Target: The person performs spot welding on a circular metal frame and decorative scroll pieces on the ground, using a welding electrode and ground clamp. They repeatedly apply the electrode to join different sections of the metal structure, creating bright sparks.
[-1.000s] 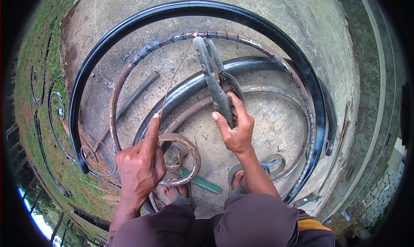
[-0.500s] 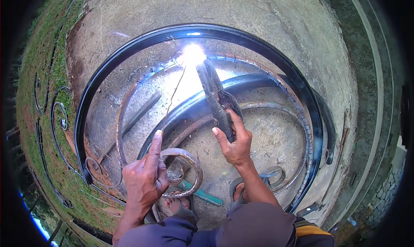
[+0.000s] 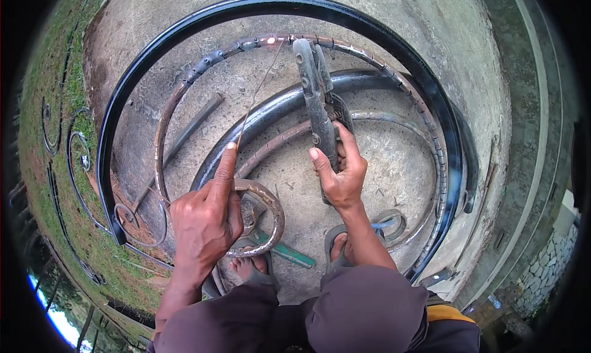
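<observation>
My right hand point(image 3: 345, 174) is wrapped round a worn black welding electrode holder point(image 3: 313, 91). Its jaws lie close to a bent pipe point(image 3: 167, 122) ringed with short dark marks. A small spot on that pipe glows orange-pink beside the jaws. My left hand point(image 3: 206, 223) is closed, its index finger stretched along a thin wire point(image 3: 253, 94) that slants up to the pipe near the glow. Beside that hand is the pipe's curled end point(image 3: 277, 220); whether the hidden fingers touch it I cannot tell. A thick glossy black tube point(image 3: 246, 7) arches round the far side.
Another dark curved tube point(image 3: 271, 114) and a straight bar point(image 3: 184, 134) lie on the concrete point(image 3: 369, 230). A green bar point(image 3: 292, 254) lies between my sandalled feet. Scrolled metal pieces point(image 3: 80, 146) rest on the grass at left. A ledge runs along the right.
The bright welding arc and its sparks have gone out, leaving a small glowing spot on the pipe. The whole scene sits higher in view. Both hands keep their grips.
</observation>
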A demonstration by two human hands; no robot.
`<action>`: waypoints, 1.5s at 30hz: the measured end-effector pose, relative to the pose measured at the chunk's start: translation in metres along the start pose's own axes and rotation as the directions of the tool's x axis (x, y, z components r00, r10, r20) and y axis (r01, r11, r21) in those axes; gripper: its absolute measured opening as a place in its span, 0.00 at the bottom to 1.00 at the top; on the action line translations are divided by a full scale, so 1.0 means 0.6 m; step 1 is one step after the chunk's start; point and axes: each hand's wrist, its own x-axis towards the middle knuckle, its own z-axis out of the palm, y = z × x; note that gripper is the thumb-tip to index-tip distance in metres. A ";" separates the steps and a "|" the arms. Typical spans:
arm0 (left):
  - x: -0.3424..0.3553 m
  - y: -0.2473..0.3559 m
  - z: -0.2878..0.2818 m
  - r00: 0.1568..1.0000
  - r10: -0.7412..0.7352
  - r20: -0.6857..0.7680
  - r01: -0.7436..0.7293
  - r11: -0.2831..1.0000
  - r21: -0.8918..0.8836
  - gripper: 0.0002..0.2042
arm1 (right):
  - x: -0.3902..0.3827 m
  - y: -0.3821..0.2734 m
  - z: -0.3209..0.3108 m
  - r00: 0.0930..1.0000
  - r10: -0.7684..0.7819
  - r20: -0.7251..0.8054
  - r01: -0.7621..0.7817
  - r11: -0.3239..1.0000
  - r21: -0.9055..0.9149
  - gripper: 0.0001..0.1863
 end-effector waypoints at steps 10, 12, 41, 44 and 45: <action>0.004 -0.001 0.009 1.000 0.008 0.003 -0.008 1.000 0.011 0.34 | 0.000 0.009 0.002 1.000 0.014 -0.013 -0.013 1.000 0.019 0.31; 0.005 0.000 0.012 1.000 0.013 -0.005 -0.013 1.000 0.006 0.34 | 0.003 0.007 0.001 1.000 -0.007 -0.005 0.007 1.000 -0.013 0.31; 0.010 0.004 0.011 1.000 0.020 -0.001 -0.020 0.999 -0.032 0.33 | 0.010 -0.003 0.003 1.000 -0.022 0.001 0.022 0.998 -0.058 0.30; 0.004 0.005 0.000 0.999 0.037 0.014 -0.037 0.999 -0.020 0.35 | 0.002 0.000 0.002 0.999 -0.037 -0.024 0.036 0.999 -0.036 0.30; 0.004 0.011 -0.003 1.000 0.005 0.013 -0.005 0.999 -0.035 0.34 | -0.003 0.003 0.000 0.999 -0.026 -0.041 0.026 1.000 -0.007 0.30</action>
